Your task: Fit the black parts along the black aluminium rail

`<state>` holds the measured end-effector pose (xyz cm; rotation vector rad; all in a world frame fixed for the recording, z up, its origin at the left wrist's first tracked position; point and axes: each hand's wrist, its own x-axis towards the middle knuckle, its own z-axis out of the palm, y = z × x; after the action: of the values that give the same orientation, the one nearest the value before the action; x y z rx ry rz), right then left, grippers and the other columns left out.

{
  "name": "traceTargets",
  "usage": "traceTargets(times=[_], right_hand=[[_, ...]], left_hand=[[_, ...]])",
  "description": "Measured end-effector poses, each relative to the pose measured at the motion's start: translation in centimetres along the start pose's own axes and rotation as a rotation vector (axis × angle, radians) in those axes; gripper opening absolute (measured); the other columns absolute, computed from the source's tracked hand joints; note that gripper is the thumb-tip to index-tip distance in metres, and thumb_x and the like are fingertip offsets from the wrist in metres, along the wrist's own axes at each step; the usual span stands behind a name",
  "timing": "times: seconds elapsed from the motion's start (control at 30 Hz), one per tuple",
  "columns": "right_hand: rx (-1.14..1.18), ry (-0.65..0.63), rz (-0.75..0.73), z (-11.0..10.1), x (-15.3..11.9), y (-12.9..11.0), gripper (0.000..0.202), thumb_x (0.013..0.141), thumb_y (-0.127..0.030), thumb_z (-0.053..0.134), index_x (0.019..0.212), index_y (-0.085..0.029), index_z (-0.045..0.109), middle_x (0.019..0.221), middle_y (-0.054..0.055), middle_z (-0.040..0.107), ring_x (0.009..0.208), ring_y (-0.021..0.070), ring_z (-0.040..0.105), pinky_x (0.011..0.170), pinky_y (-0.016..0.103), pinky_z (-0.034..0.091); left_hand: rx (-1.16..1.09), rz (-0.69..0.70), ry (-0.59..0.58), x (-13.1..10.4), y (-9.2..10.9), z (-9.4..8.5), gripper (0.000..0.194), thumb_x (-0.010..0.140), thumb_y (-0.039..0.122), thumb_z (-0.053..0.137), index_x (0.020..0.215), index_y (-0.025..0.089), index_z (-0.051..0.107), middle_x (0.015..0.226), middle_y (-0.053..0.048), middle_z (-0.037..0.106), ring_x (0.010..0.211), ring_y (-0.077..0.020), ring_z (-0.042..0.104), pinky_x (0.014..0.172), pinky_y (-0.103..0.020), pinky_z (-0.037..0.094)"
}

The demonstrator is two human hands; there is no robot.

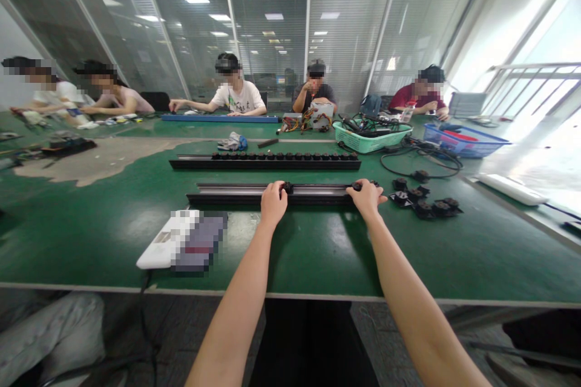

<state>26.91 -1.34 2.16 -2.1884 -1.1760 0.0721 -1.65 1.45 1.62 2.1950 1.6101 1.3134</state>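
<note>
At eight o'clock lie a white device (157,245) and a dark slab (200,245), both blurred. The black rail (236,198) lies flat across the green table (318,260), just below centre, its long axis nine to three. Toward eleven, a person's white shirt (240,98) carries dark lettering, not fully legible. The left hand (273,204), its forearm pointing to one, pinches a black module (286,188) at the rail. The right hand (367,198), forearm toward eleven, bends over the rail's three-o'clock end, touching a black part (356,186); its grip is unclear. Loose modules (424,208) sit beyond, near three.
</note>
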Motion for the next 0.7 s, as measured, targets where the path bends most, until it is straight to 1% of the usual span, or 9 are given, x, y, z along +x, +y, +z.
traceTargets(times=[0.17, 0.33, 0.7], right_hand=[[0.008, 0.005, -0.001, -0.03, 0.01, 0.07, 0.041, 0.083, -0.043, 0.059, 0.117, -0.022, 0.069, 0.118, 0.014, 0.066, 0.113, 0.0347, 0.041, 0.092, 0.046, 0.027], [0.009, 0.008, 0.007, -0.02, 0.09, 0.15, 0.041, 0.083, -0.043, 0.061, 0.117, -0.022, 0.069, 0.119, 0.014, 0.067, 0.113, 0.0345, 0.041, 0.092, 0.045, 0.027], [0.026, 0.016, 0.006, -0.07, 0.12, 0.31, 0.041, 0.081, -0.042, 0.061, 0.115, -0.021, 0.069, 0.117, 0.014, 0.067, 0.112, 0.0348, 0.042, 0.091, 0.044, 0.027]], left_hand=[[-0.005, 0.002, 0.0, -0.06, 0.08, -0.09, 0.027, 0.094, 0.015, 0.051, 0.116, 0.021, 0.065, 0.114, -0.011, 0.069, 0.109, -0.0253, 0.066, 0.102, -0.042, 0.052], [-0.006, -0.008, -0.011, -0.09, 0.19, -0.2, 0.027, 0.094, 0.015, 0.05, 0.116, 0.019, 0.065, 0.115, -0.012, 0.069, 0.109, -0.0259, 0.066, 0.101, -0.042, 0.052], [0.007, -0.001, -0.005, -0.03, 0.11, -0.18, 0.027, 0.094, 0.015, 0.05, 0.115, 0.021, 0.066, 0.112, -0.01, 0.069, 0.108, -0.0254, 0.066, 0.101, -0.042, 0.052]])
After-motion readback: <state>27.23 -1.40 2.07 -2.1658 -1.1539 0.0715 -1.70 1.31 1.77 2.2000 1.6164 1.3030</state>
